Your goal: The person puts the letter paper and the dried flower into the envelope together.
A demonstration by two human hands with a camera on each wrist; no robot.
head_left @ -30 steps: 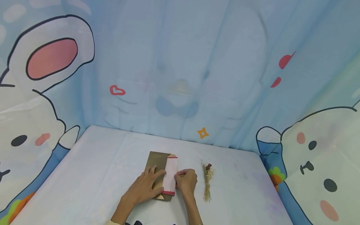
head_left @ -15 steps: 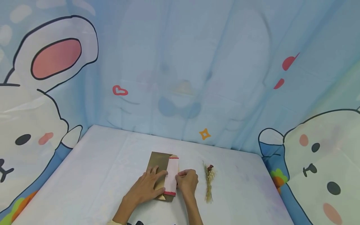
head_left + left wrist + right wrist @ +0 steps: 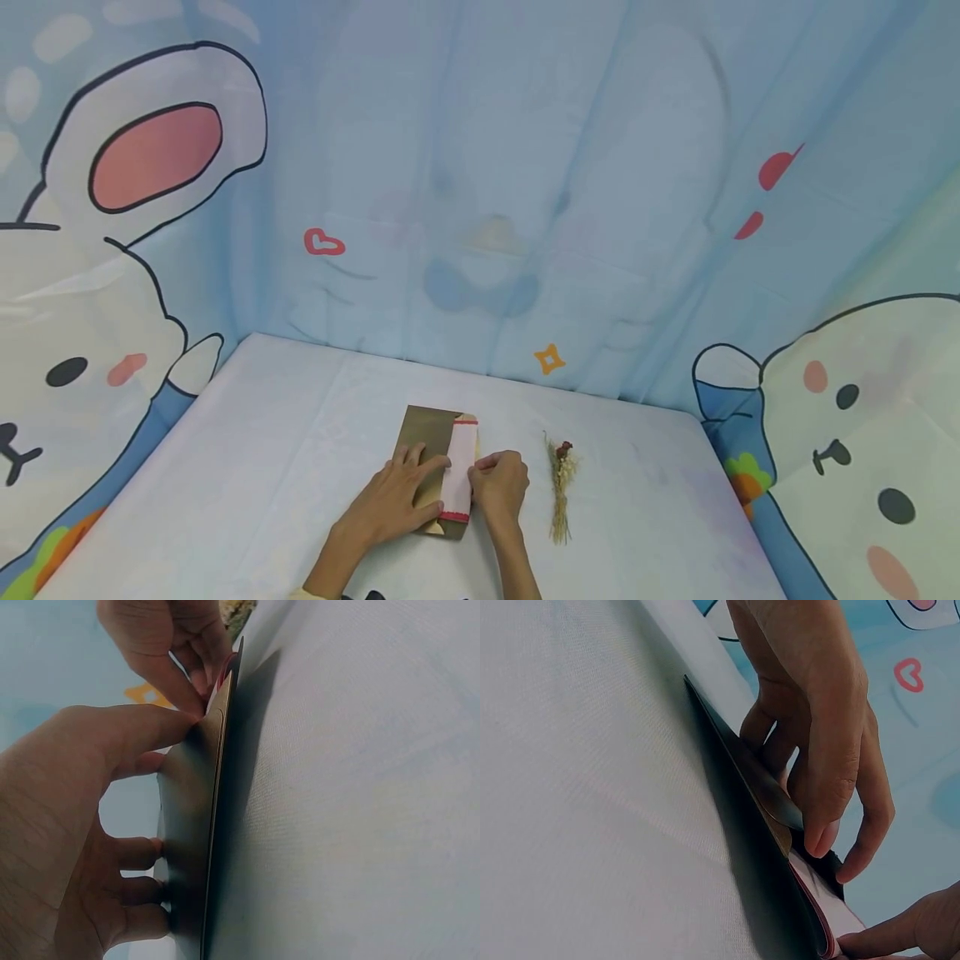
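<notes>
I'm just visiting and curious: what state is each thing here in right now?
White fabric tablecloth: spread out.
Flat rectangular gold-brown card: lying on the tablecloth.
Long pale pink strip with red ends: along the card's right side, right edge pinched.
Person's bare left grip: fingers spread, resting on the card.
Person's bare right grip: pinching the strip.
Slender dried-flower bundle: lying untouched.
Blue cartoon-print fabric curtain: hanging, with folds.

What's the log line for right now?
left hand: presses gold-brown card; right hand: pinches edge of red-trimmed pink paper; dried-flower bunch: on white tabletop
</notes>
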